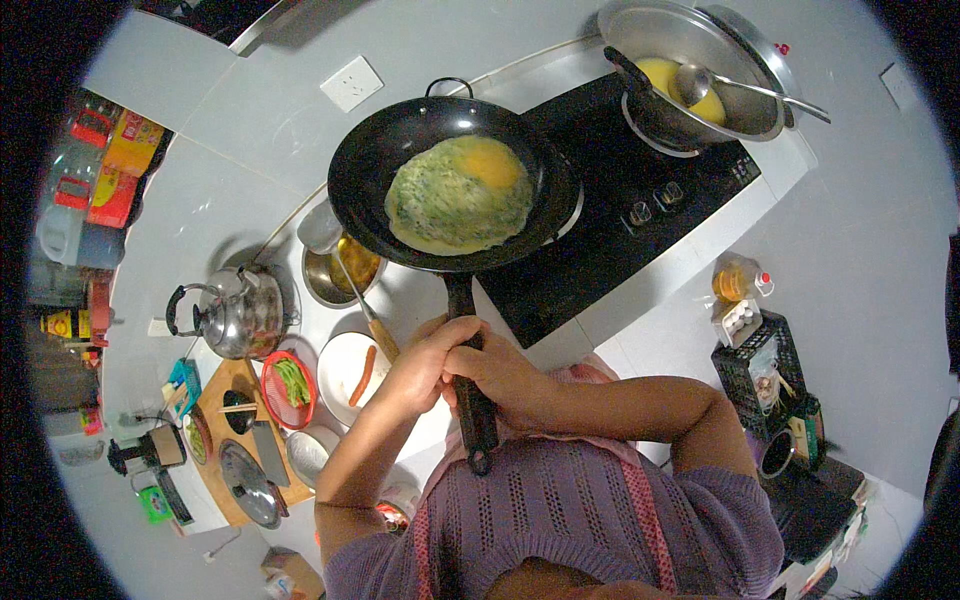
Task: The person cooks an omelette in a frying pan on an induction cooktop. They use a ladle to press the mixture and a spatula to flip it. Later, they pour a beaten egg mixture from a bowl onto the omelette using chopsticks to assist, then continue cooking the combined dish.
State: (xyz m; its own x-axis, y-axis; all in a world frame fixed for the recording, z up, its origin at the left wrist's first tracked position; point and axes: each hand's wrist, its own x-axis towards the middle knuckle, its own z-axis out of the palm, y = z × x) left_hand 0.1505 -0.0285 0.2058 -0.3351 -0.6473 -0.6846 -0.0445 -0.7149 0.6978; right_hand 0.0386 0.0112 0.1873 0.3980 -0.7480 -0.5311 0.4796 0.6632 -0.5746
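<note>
My left hand (pixel 429 361) and my right hand (pixel 496 367) are both wrapped around the long dark handle (pixel 477 431) of a black wok (pixel 356 176). The handle points back towards my body. Inside the wok lies a thin egg pancake (pixel 450 206) flecked with green, with a brighter yellow wet patch at its upper right. The wok overlaps the left part of a black cooktop (pixel 555 285); I cannot tell whether it touches it. Left of my hands, a spatula (pixel 360 296) with a wooden grip leans across a metal bowl (pixel 309 281) of yellowish liquid.
A steel pot (pixel 757 127) with yellow liquid and a ladle (pixel 691 84) stands on the cooktop's right. At left are a kettle (pixel 244 322), a white plate (pixel 337 375) with a sausage, a red basket (pixel 274 401) of greens, and a cutting board (pixel 225 382) bearing a cleaver (pixel 268 454).
</note>
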